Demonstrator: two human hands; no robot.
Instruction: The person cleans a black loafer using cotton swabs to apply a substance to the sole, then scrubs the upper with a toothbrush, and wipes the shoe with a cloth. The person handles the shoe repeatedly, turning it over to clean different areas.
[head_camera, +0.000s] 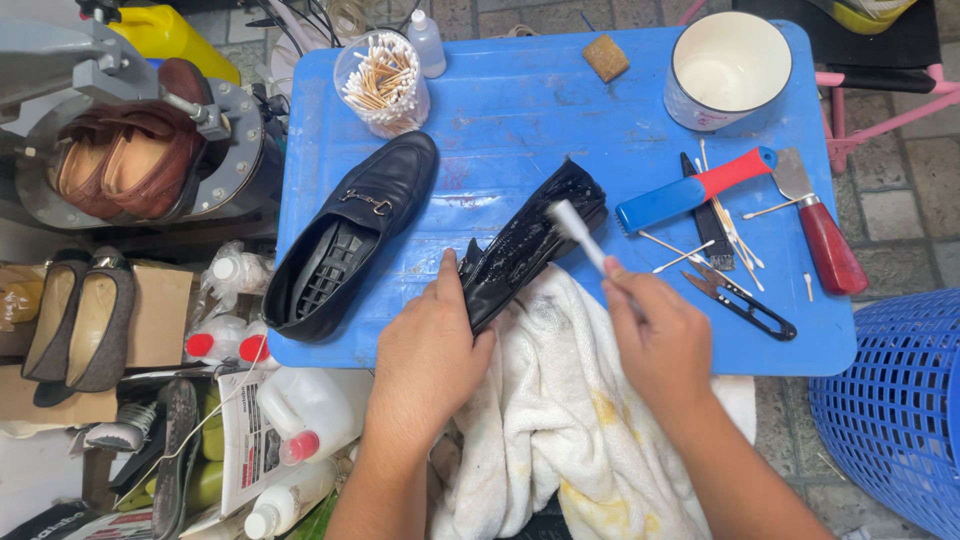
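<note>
My left hand (428, 350) grips the heel end of a wet black loafer (535, 240) lying on its side over a stained white towel (560, 400). My right hand (660, 340) holds a white toothbrush (578, 235) whose head rests on the loafer's upper near the toe. A second black loafer (350, 235) with a metal bit lies on the blue table (520, 110) to the left, its inside facing up.
On the table stand a jar of cotton swabs (383, 85), a white bowl (725, 68), a blue and red brush (690, 190), a red-handled scraper (822, 235), black snips (740, 300) and loose swabs. Brown shoes (130, 150) sit in a machine at left; a blue basket (895, 420) is at right.
</note>
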